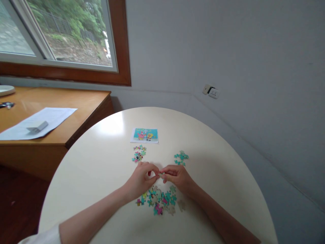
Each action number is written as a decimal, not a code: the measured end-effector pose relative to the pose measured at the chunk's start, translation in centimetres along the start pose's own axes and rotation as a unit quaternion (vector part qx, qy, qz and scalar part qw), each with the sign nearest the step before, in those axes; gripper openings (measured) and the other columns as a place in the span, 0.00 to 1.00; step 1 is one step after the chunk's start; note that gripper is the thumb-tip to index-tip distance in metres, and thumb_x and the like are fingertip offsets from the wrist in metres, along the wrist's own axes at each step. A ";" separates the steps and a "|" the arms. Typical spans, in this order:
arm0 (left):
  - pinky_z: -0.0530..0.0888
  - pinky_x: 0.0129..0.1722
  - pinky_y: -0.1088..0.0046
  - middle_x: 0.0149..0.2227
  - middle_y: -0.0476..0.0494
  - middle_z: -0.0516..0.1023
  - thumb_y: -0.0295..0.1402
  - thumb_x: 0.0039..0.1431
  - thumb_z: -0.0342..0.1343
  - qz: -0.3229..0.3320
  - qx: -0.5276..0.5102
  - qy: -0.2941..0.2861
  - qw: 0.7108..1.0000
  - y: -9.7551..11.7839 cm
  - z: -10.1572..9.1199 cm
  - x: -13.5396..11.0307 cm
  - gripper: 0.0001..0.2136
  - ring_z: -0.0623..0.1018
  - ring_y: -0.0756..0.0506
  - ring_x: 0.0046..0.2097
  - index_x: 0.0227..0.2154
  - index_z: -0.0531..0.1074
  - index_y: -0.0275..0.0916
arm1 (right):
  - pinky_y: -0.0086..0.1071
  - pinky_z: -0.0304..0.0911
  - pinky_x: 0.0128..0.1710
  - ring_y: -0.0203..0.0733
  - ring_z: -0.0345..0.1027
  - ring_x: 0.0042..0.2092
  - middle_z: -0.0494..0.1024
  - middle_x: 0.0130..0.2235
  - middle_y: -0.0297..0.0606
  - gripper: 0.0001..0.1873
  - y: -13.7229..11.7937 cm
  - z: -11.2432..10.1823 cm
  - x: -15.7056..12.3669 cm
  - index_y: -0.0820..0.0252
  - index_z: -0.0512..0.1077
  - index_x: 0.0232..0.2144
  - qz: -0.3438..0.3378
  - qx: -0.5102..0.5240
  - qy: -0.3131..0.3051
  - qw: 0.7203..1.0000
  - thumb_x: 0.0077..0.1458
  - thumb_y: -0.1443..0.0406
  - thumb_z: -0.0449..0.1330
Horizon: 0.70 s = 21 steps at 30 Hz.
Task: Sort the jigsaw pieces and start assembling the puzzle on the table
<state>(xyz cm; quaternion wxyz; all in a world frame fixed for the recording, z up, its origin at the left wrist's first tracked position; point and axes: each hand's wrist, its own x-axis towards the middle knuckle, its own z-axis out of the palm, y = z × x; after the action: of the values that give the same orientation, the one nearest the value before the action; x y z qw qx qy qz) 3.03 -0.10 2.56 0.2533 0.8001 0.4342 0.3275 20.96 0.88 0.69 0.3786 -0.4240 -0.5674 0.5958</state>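
Observation:
Over the middle of the round table, my left hand point(143, 178) and my right hand point(179, 178) meet with fingertips pinched together. Between them is a small puzzle piece point(160, 174), mostly covered by the fingers. A heap of loose jigsaw pieces point(161, 200), teal, pink, yellow and beige, lies just below the hands. Beyond my left hand sits a small group of mixed-colour pieces point(138, 156). Past my right hand is another group of mostly teal pieces point(181, 156). Farther back lies a picture card point(145, 135) with a pink and a yellow cartoon figure.
The round white table point(101, 159) stands near the wall. To the left is a wooden desk point(86, 101) carrying a paper sheet point(58, 117) and a small folded grey-white object point(37, 126). A window point(73, 34) and a wall socket point(214, 93) are behind.

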 end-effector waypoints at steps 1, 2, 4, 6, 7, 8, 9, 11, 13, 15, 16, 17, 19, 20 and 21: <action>0.64 0.34 0.73 0.24 0.51 0.74 0.26 0.51 0.54 0.012 0.001 0.005 1.000 -0.1 -0.1 0.0 0.03 0.69 0.51 0.29 0.25 0.71 0.39 | 0.30 0.65 0.28 0.34 0.67 0.24 0.75 0.23 0.33 0.14 0.1 -0.2 0.0 0.61 0.77 0.27 -0.001 0.002 -0.009 1.000 0.36 0.58 0.67; 0.64 0.35 0.73 0.25 0.51 0.74 0.26 0.52 0.53 0.027 0.002 0.012 1.000 -0.3 -0.2 -0.1 0.04 0.70 0.51 0.29 0.25 0.71 0.39 | 0.30 0.66 0.30 0.34 0.68 0.25 0.75 0.23 0.34 0.15 0.1 -0.4 0.1 0.61 0.77 0.28 -0.002 0.004 -0.018 1.000 0.36 0.58 0.67; 0.64 0.37 0.71 0.26 0.50 0.75 0.26 0.53 0.52 0.060 0.002 0.027 0.998 -0.5 -0.5 -0.2 0.05 0.71 0.50 0.31 0.26 0.71 0.39 | 0.31 0.66 0.32 0.34 0.69 0.27 0.76 0.25 0.35 0.17 0.1 -0.9 0.1 0.61 0.77 0.30 0.002 0.005 -0.039 0.999 0.37 0.58 0.67; 0.63 0.39 0.70 0.29 0.49 0.76 0.26 0.55 0.51 0.091 0.005 0.046 0.995 -0.7 -0.8 -0.2 0.06 0.72 0.50 0.34 0.26 0.71 0.39 | 0.31 0.65 0.33 0.35 0.69 0.28 0.76 0.26 0.35 0.18 0.1 -1.4 0.2 0.60 0.77 0.33 0.007 0.003 -0.054 0.998 0.37 0.57 0.67; 0.63 0.39 0.70 0.30 0.48 0.77 0.27 0.55 0.52 0.104 0.008 0.054 0.993 -0.7 -0.9 -0.2 0.06 0.73 0.49 0.35 0.26 0.71 0.39 | 0.31 0.65 0.33 0.35 0.69 0.28 0.76 0.26 0.35 0.18 0.1 -1.6 0.3 0.60 0.77 0.34 0.010 0.002 -0.058 0.998 0.38 0.57 0.67; 0.63 0.39 0.69 0.31 0.47 0.77 0.27 0.55 0.52 0.116 0.012 0.061 0.991 -0.8 -1.0 -0.2 0.06 0.73 0.49 0.36 0.26 0.71 0.39 | 0.31 0.65 0.34 0.35 0.69 0.29 0.76 0.27 0.35 0.19 0.1 -1.8 0.3 0.60 0.77 0.35 0.013 0.002 -0.058 0.998 0.38 0.57 0.67; 0.63 0.40 0.69 0.31 0.47 0.77 0.27 0.56 0.52 0.126 0.016 0.066 0.990 -0.8 -1.2 -0.2 0.06 0.73 0.49 0.36 0.25 0.71 0.39 | 0.31 0.65 0.34 0.35 0.69 0.29 0.77 0.27 0.36 0.19 0.2 -2.0 0.4 0.60 0.77 0.36 0.014 0.003 -0.054 0.998 0.39 0.58 0.66; 0.64 0.40 0.69 0.31 0.47 0.77 0.27 0.56 0.51 0.142 0.022 0.075 0.987 -0.7 -1.3 -0.2 0.07 0.73 0.49 0.36 0.24 0.71 0.38 | 0.32 0.64 0.35 0.35 0.69 0.30 0.77 0.28 0.36 0.20 0.3 -2.2 0.5 0.59 0.76 0.37 0.020 0.011 -0.045 0.999 0.39 0.59 0.67; 0.64 0.40 0.69 0.31 0.46 0.76 0.27 0.56 0.51 0.151 0.022 0.081 0.985 -0.7 -1.3 -0.1 0.08 0.73 0.49 0.35 0.23 0.70 0.38 | 0.33 0.64 0.38 0.35 0.70 0.31 0.78 0.31 0.36 0.21 0.4 -2.3 0.6 0.58 0.76 0.38 0.031 0.027 -0.038 0.998 0.37 0.61 0.67; 0.66 0.40 0.69 0.31 0.46 0.76 0.27 0.57 0.50 0.152 0.019 0.087 0.984 -0.7 -1.3 -0.1 0.09 0.72 0.49 0.36 0.23 0.70 0.38 | 0.34 0.64 0.40 0.36 0.70 0.32 0.78 0.32 0.36 0.21 0.6 -2.4 0.6 0.57 0.76 0.38 0.041 0.037 -0.037 0.998 0.36 0.62 0.68; 0.66 0.40 0.69 0.31 0.46 0.75 0.28 0.57 0.50 0.150 0.017 0.089 0.985 -0.7 -1.2 -0.2 0.09 0.72 0.49 0.36 0.23 0.70 0.38 | 0.35 0.64 0.40 0.37 0.71 0.33 0.78 0.33 0.36 0.22 0.6 -2.4 0.6 0.57 0.76 0.38 0.043 0.038 -0.036 0.998 0.36 0.62 0.68; 0.67 0.40 0.69 0.31 0.45 0.75 0.28 0.57 0.49 0.145 0.017 0.091 0.985 -0.7 -1.2 -0.2 0.09 0.72 0.49 0.36 0.22 0.70 0.38 | 0.36 0.64 0.41 0.38 0.71 0.34 0.78 0.33 0.36 0.22 0.7 -2.4 0.6 0.57 0.76 0.39 0.042 0.037 -0.036 0.998 0.36 0.63 0.68; 0.67 0.39 0.70 0.31 0.45 0.73 0.28 0.57 0.49 0.137 0.018 0.090 0.986 -0.8 -1.0 -0.2 0.10 0.71 0.49 0.36 0.22 0.69 0.38 | 0.37 0.63 0.42 0.38 0.71 0.35 0.78 0.34 0.36 0.22 0.8 -2.5 0.6 0.57 0.75 0.40 0.042 0.035 -0.038 0.998 0.37 0.63 0.67; 0.67 0.38 0.70 0.30 0.45 0.73 0.28 0.57 0.49 0.134 0.018 0.087 0.987 -0.8 -1.0 -0.2 0.10 0.71 0.49 0.35 0.22 0.69 0.38 | 0.38 0.63 0.43 0.39 0.71 0.36 0.78 0.34 0.37 0.22 0.8 -2.5 0.6 0.57 0.75 0.41 0.043 0.035 -0.038 0.998 0.38 0.63 0.67; 0.67 0.37 0.71 0.30 0.45 0.72 0.28 0.57 0.49 0.133 0.018 0.086 0.987 -0.9 -1.0 -0.3 0.10 0.70 0.50 0.34 0.21 0.68 0.38 | 0.38 0.63 0.43 0.39 0.71 0.36 0.78 0.34 0.37 0.22 0.8 -2.5 0.6 0.56 0.75 0.41 0.044 0.037 -0.038 0.998 0.38 0.63 0.67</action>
<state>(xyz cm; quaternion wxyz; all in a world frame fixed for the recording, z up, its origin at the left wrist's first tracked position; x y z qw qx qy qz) 1.72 0.22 2.51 0.1545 0.8242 0.3496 0.4180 23.09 2.24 -0.13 0.3454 -0.4110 -0.5398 0.6484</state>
